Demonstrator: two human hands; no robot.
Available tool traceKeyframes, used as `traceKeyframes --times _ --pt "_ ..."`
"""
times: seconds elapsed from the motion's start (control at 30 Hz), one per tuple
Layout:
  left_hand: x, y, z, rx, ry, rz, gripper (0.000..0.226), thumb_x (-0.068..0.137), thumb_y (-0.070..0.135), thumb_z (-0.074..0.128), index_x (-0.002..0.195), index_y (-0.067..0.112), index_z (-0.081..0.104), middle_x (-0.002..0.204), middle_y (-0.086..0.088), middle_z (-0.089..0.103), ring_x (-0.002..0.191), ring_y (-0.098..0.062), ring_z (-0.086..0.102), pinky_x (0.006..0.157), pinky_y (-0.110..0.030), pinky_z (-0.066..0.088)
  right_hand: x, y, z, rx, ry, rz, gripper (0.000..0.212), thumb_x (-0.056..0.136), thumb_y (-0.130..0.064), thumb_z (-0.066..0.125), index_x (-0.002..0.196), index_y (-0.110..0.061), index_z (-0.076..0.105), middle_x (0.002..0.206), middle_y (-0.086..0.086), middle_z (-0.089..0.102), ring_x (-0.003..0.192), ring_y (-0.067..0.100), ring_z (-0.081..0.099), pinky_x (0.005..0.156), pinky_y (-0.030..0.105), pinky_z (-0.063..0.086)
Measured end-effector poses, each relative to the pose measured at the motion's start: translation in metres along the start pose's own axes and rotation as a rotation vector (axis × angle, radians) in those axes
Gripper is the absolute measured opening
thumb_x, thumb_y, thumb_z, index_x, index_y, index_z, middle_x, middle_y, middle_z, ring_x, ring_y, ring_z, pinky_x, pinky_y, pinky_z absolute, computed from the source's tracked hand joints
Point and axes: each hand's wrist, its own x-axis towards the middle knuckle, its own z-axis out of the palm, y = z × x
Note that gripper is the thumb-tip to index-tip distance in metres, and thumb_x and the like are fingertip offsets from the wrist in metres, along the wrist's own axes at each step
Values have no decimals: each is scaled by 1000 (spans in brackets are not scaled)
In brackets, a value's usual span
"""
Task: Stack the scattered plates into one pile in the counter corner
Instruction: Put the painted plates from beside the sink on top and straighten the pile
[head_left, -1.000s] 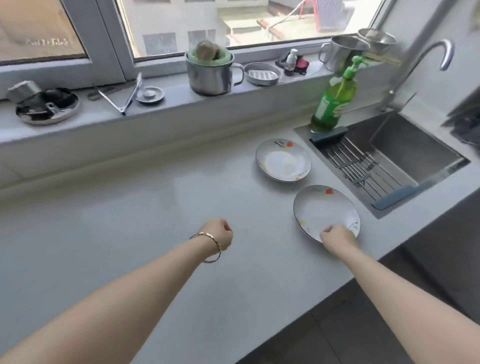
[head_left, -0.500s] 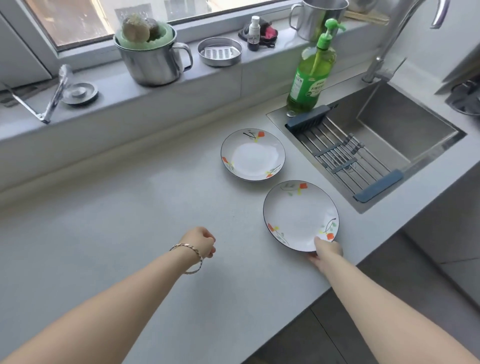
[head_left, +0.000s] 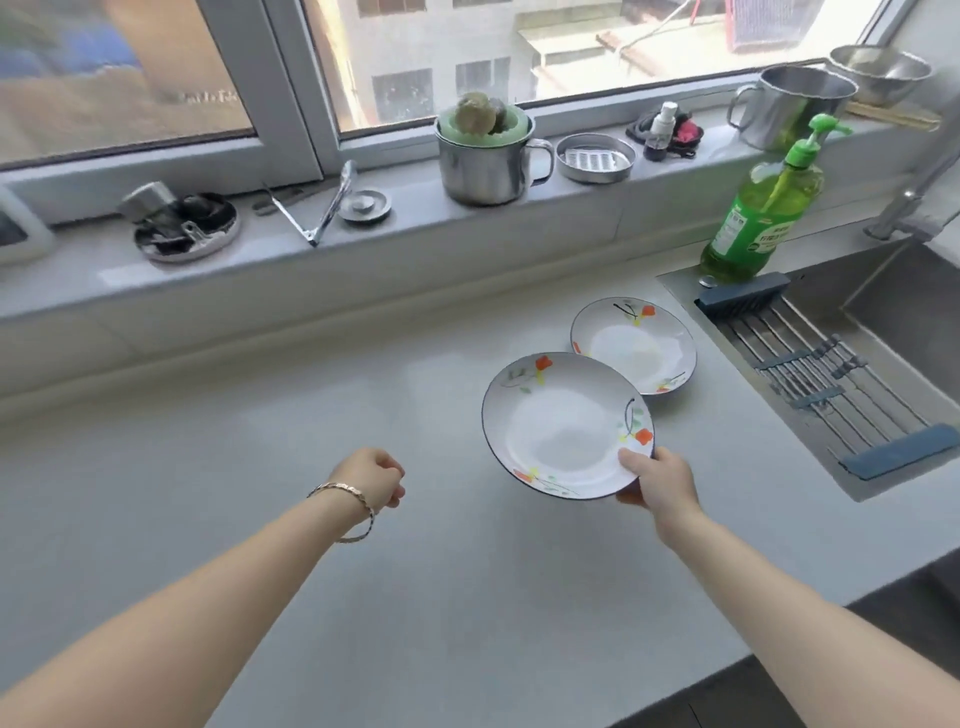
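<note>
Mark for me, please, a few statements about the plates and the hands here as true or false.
1. The right hand grips the near plate by its rim. True.
2. The far plate lies on the counter beside the sink. True.
3. The left hand holds the far plate. False: its fingers are curled and hold nothing.
4. The green soap bottle stands inside the sink. False: it stands outside the basin, at its back corner.

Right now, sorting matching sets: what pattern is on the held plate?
Plate: white, dark rim, orange flowers; head view.
</note>
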Motion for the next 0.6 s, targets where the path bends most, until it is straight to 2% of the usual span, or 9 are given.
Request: traceKeyframes --times 0.1,0.2,0.33,0.43,0.53,0.6 --pt "-9 -45 -53 -64 112 -41 26 88 3 39 71 17 53 63 0 61 57 -12 58 56 -21 41 -22 -11 64 -90 -143 -68 12 90 -4 49 91 -8 60 73 2 61 60 18 56 39 15 49" --pt "-29 -100 -111 -80 233 -56 27 88 5 40 69 20 52 62 3 60 57 -14 58 55 -20 41 -56 -16 135 -143 -293 -128 21 90 -4 49 77 -15 61 70 4 60 58 19 54 39 14 49" --pt "-65 -175 -193 -186 376 -103 27 88 5 39 69 19 51 65 2 60 64 -21 60 53 -19 39 -112 -18 233 -215 -464 -177 11 89 -4 51 87 -9 61 68 6 58 57 18 52 41 15 48" --pt "-98 -235 -248 -246 500 -142 21 88 4 40 76 14 54 65 0 60 69 -24 61 54 -21 40 -163 -14 307 -265 -572 -197 13 88 -3 53 80 -10 60 65 6 55 51 16 52 41 16 47" --pt "-130 -291 -295 -220 687 -197 22 86 8 43 71 21 53 84 -8 71 87 -28 67 75 -30 51 -211 -8 375 -326 -670 -236 15 86 -3 55 73 -10 60 60 7 54 34 4 52 38 13 46" --pt "-153 -325 -322 -195 808 -257 17 85 9 44 80 21 55 100 -10 71 97 -29 65 80 -30 48 -241 -1 415 -361 -730 -259 15 86 -4 57 73 -10 60 60 7 54 31 2 50 37 13 47"
